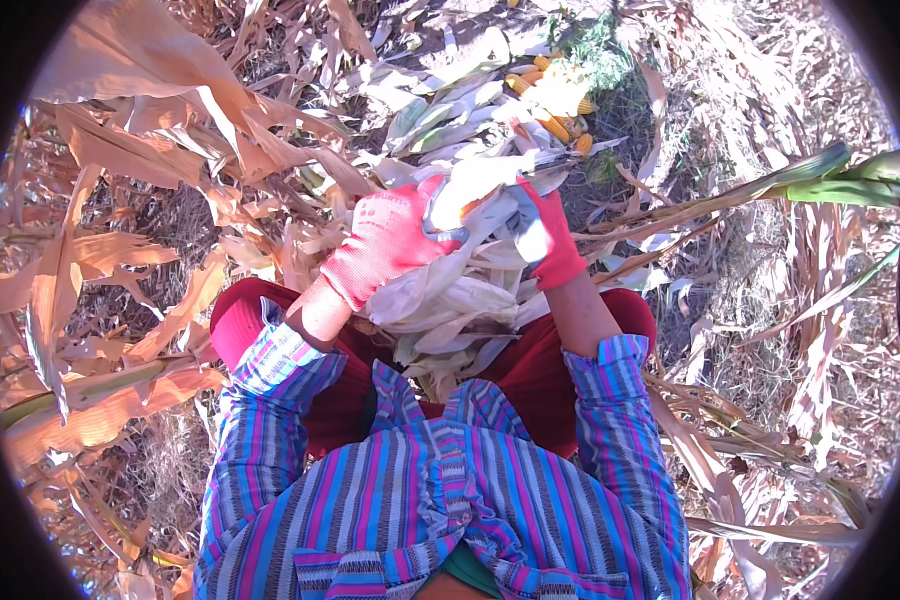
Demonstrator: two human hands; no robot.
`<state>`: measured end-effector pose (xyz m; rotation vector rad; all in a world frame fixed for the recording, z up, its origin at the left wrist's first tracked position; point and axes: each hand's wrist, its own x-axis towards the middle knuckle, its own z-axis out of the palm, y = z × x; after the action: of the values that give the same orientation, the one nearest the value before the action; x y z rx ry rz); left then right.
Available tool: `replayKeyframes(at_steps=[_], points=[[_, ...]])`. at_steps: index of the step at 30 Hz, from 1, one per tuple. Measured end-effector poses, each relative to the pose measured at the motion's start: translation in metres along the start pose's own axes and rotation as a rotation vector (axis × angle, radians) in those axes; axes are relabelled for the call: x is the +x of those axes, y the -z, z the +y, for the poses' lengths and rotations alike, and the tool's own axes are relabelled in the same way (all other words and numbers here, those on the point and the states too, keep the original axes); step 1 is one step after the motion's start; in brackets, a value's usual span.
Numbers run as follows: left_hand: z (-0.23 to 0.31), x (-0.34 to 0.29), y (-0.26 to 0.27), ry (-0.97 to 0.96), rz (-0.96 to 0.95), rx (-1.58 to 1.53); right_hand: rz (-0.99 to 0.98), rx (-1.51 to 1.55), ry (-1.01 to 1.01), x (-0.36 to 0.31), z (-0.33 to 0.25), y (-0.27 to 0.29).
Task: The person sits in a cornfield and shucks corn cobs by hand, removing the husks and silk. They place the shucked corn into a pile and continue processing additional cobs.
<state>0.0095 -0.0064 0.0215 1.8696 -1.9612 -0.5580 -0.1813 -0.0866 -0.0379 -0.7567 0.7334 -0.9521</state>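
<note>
Both my hands wear red work gloves with grey palms. Between them is an ear of corn, its orange-yellow kernels showing through a gap in the pale husk. My left hand is closed round the ear from the left, thumb toward me. On the other side, my right hand grips the husk with bent fingers. Bright sunlight washes out the ear's far end. Loose pale husks lie heaped just below my hands, between my knees.
Beyond my hands lie several husked yellow cobs beside a pile of pale husks. Dry corn leaves crowd the left side. A fallen stalk reaches in from the right. A green weed grows at the far side.
</note>
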Motion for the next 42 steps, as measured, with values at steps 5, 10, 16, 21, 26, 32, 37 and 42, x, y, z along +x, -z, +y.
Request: replayKeyframes(at_steps=[5,10,16,21,26,32,37,42], points=[[0.003,-0.005,-0.006,0.006,0.0,-0.129,-0.055,-0.166,0.092,0.004,0.0,0.008],[0.0,-0.005,-0.006,0.048,0.018,0.145,-0.089,-0.3,0.046,0.005,-0.006,0.01],[-0.002,-0.003,-0.008,-0.008,0.056,0.315,-0.089,-0.42,0.047,0.005,0.0,0.025],[-0.022,-0.001,-0.022,-0.081,-0.017,-0.622,0.023,0.007,0.044,-0.005,-0.001,0.004],[-0.012,-0.007,-0.043,-0.072,-0.267,-1.25,-0.22,0.45,-0.13,-0.003,0.008,0.028],[-0.016,-0.004,-0.06,-0.02,-0.102,-1.318,-0.399,0.527,-0.162,0.001,0.009,0.021],[-0.036,0.016,-0.038,0.389,0.255,-1.649,-0.088,0.078,-0.144,-0.016,0.016,0.019],[-0.073,0.034,-0.027,0.45,0.394,-1.744,-0.817,-1.342,0.453,-0.038,0.009,-0.001]])
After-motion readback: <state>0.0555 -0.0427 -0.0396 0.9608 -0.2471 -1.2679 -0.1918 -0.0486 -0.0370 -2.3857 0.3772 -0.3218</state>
